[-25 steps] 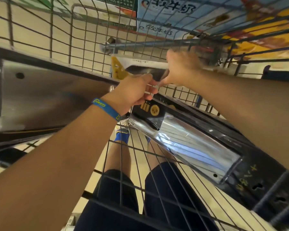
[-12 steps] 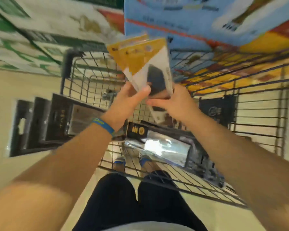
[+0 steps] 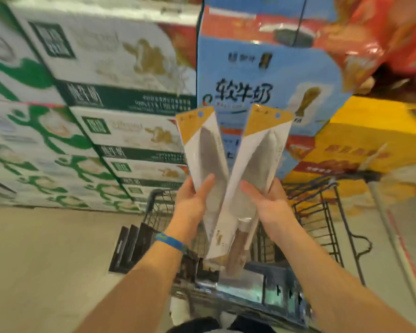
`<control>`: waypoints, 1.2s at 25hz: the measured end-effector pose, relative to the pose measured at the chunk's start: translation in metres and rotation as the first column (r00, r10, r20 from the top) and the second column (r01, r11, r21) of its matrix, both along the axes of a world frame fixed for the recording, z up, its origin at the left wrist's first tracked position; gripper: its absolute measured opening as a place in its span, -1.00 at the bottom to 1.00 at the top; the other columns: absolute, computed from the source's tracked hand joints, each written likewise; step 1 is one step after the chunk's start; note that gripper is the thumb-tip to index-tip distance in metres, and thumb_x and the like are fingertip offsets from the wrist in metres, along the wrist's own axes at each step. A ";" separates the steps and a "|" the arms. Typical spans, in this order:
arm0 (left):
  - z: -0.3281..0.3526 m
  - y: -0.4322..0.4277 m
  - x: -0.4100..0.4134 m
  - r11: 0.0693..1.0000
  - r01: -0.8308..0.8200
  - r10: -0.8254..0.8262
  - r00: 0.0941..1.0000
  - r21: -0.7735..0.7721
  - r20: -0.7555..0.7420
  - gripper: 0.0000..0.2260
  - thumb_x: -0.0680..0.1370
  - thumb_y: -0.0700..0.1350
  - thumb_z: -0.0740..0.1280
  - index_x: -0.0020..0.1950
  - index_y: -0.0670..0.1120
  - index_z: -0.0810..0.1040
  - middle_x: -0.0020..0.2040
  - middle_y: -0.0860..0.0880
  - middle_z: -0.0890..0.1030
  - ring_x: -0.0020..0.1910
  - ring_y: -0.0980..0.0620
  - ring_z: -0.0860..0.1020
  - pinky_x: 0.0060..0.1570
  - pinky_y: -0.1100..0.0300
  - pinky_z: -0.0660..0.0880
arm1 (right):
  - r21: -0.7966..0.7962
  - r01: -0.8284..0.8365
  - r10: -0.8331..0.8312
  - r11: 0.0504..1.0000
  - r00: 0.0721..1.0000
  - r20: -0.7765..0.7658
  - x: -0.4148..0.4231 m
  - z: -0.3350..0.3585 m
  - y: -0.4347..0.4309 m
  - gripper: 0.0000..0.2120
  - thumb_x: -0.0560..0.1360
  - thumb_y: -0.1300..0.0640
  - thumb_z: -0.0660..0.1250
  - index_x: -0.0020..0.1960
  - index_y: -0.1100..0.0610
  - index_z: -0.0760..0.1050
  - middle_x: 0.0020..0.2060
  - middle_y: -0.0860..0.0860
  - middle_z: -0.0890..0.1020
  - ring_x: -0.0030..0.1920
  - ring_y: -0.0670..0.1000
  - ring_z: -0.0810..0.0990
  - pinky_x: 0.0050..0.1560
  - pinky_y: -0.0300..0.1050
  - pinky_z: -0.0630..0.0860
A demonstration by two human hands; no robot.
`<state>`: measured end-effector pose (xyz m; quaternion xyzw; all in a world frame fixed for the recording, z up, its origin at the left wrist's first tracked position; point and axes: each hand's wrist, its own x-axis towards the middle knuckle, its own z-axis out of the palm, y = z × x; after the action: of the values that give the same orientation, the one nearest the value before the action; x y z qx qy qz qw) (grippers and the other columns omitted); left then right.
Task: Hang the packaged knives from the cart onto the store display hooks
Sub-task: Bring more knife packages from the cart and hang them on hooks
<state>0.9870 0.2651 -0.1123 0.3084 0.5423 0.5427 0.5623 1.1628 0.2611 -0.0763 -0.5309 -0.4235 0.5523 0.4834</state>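
Blue wristband [image 3: 169, 243], yellow-green marking, on left wrist; bare forearms

Card, clear plastic and black wire: what we hold above the cart.

The left knife pack [image 3: 205, 150] and right knife pack [image 3: 262, 155] show matt white-and-yellow card under a clear, faintly glossy plastic blister. A brown, wood-like handle [image 3: 237, 253] shows at 6 o'clock. The cart [image 3: 322, 205] is black-coated metal wire. At 10 o'clock stand printed cardboard cartons [image 3: 94, 75]. Our blue wristband [image 3: 169, 242] looks rubbery.
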 end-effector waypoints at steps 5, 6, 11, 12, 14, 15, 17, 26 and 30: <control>0.043 -0.027 -0.013 0.960 -0.234 0.273 0.905 0.155 -0.327 -0.59 0.61 0.14 0.30 0.36 -0.06 0.45 -0.21 0.11 0.52 -0.27 0.37 0.59 -0.28 0.47 0.49 | 0.040 -0.156 0.153 0.987 0.986 0.060 0.061 0.036 -0.019 -0.57 0.39 -0.03 0.48 0.23 -0.06 0.51 -0.02 -0.16 0.73 0.00 -0.10 0.71 -0.14 -0.22 0.62; 0.049 -0.038 -0.016 0.959 -0.242 0.280 0.894 0.151 -0.349 -0.48 0.56 0.27 0.29 0.36 -0.06 0.45 -0.20 0.04 0.54 -0.30 0.34 0.58 -0.28 0.42 0.52 | 0.037 -0.191 0.188 0.981 0.979 0.074 0.067 0.040 -0.021 -0.54 0.36 -0.08 0.48 0.23 -0.07 0.50 -0.02 -0.16 0.72 -0.01 -0.10 0.70 -0.15 -0.22 0.61; 0.068 -0.113 -0.048 0.913 -0.360 0.407 0.816 0.189 -0.410 -0.72 0.49 0.32 0.34 0.04 0.18 0.60 -0.08 -0.06 0.68 -0.14 -0.10 0.67 -0.18 -0.24 0.62 | 0.040 -0.303 0.299 0.952 0.950 0.094 0.026 0.043 -0.015 -0.78 0.56 -0.10 0.39 0.17 -0.09 0.50 0.02 -0.04 0.68 0.00 -0.01 0.68 -0.06 -0.05 0.62; 0.074 -0.130 -0.056 0.890 -0.413 0.456 0.785 0.195 -0.418 -0.75 0.48 0.31 0.36 0.02 0.20 0.61 -0.10 0.00 0.69 -0.16 -0.03 0.68 -0.23 -0.16 0.64 | 0.061 -0.317 0.311 0.946 0.946 0.092 0.009 0.044 -0.016 -0.84 0.58 -0.11 0.38 0.12 -0.11 0.52 -0.01 -0.03 0.68 -0.03 0.00 0.69 -0.10 -0.05 0.61; 0.087 -0.170 -0.080 0.813 -0.543 0.579 0.708 0.211 -0.405 -0.71 0.42 0.33 0.44 0.00 0.18 0.65 -0.10 0.06 0.72 -0.16 0.04 0.70 -0.30 0.04 0.65 | 0.107 -0.343 0.340 0.933 0.939 0.041 -0.036 0.049 -0.025 -0.91 0.55 -0.14 0.40 0.01 -0.15 0.60 -0.08 -0.06 0.71 -0.11 -0.02 0.70 -0.18 -0.06 0.63; 0.095 -0.187 -0.091 0.758 -0.612 0.647 0.664 0.225 -0.375 -0.67 0.38 0.33 0.48 -0.02 0.15 0.66 -0.11 0.06 0.73 -0.16 0.05 0.71 -0.31 0.13 0.63 | 0.126 -0.359 0.361 0.925 0.933 0.004 -0.058 0.056 -0.030 -0.91 0.53 -0.16 0.42 -0.03 -0.19 0.63 -0.12 -0.10 0.72 -0.14 -0.05 0.71 -0.21 -0.09 0.64; 0.109 -0.221 -0.117 0.650 -0.721 0.754 0.572 0.240 -0.323 -0.60 0.30 0.30 0.55 -0.03 0.08 0.67 -0.11 0.04 0.74 -0.15 0.03 0.72 -0.27 0.14 0.64 | 0.154 -0.443 0.454 0.883 0.890 -0.043 -0.105 0.073 -0.044 -0.87 0.48 -0.25 0.41 -0.02 -0.27 0.64 -0.13 -0.16 0.73 -0.16 -0.12 0.70 -0.23 -0.15 0.64; 0.168 -0.411 -0.243 0.336 -0.875 0.930 0.250 0.349 -0.268 -0.67 0.28 0.14 0.56 -0.01 0.10 0.67 -0.07 -0.02 0.73 -0.08 -0.05 0.71 -0.06 -0.10 0.66 | 0.256 -0.833 0.853 0.491 0.519 0.055 -0.343 0.130 -0.198 -0.67 0.41 -0.21 0.47 0.02 -0.01 0.59 -0.09 0.02 0.74 -0.09 0.09 0.73 -0.15 0.08 0.70; 0.193 -0.513 -0.300 0.173 -0.910 0.952 0.056 0.377 -0.300 -0.61 0.25 0.17 0.56 -0.01 0.06 0.63 -0.09 -0.02 0.74 -0.10 -0.05 0.72 -0.09 -0.09 0.67 | 0.326 -0.895 0.931 0.303 0.351 0.098 -0.437 0.149 -0.296 -0.51 0.32 -0.25 0.45 0.00 0.13 0.55 -0.09 0.19 0.69 -0.09 0.26 0.69 -0.11 0.33 0.64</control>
<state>0.6870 -0.2481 0.0809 0.0329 0.7058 0.7024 -0.0865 0.7254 -0.0347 0.0722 -0.0780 -0.7064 0.6784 0.1864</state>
